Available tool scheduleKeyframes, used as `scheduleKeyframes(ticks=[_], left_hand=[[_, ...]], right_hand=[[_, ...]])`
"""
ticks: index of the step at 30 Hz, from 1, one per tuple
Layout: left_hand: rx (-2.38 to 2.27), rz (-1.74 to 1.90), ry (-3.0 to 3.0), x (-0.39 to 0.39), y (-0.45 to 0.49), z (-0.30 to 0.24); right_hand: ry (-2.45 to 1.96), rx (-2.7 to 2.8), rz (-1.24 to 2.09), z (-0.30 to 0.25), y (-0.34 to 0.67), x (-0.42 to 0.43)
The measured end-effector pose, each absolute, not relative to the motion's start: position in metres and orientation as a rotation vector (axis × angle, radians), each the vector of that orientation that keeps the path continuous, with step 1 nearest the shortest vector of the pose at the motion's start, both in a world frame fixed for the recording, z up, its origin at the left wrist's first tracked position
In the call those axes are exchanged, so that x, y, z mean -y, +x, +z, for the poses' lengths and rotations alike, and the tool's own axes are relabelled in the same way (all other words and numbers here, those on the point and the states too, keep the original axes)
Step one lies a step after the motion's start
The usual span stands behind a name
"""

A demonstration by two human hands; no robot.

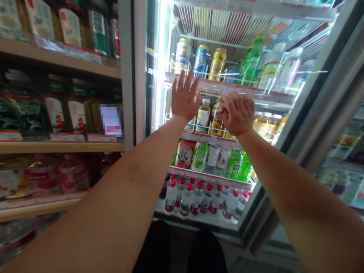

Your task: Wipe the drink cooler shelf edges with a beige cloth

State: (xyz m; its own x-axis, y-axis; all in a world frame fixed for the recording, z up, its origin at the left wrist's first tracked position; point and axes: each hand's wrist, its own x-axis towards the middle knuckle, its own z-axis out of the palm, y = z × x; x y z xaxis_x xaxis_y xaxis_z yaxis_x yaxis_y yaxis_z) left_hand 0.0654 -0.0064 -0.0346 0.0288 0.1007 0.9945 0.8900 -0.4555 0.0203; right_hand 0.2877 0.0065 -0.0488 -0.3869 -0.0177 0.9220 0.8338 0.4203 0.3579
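Note:
Both my arms reach forward to a lit drinks fridge with a glass front [155,113]. My left hand [185,96] is raised flat with its fingers spread and holds nothing. It looks pressed to the glass, in front of the upper drinks shelf. Slightly to the right, my right hand [238,112] is closed around a crumpled, brownish cloth [222,104]. Part of the cloth is hidden under the fingers. Behind the hands are a white can [182,55], a blue can [201,60], a gold can [217,64] and a bottle with a pale label [203,115].
Wooden shelves [62,146] with bottled drinks stand on the left. Lower in the fridge are green bottles [234,163] and several red-capped water bottles [186,200]. A metal door frame [309,136] runs along the right. My dark-clothed legs [206,252] are below.

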Motion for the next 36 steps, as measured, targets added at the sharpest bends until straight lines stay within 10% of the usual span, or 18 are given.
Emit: scheduleKeyframes(ticks=[36], left_hand=[[1.043,-1.526,-1.691,0.0064,0.0652,-0.0347]], right_hand=[[-0.709,1.705,-1.105,-0.054,0.2887,-0.0056]])
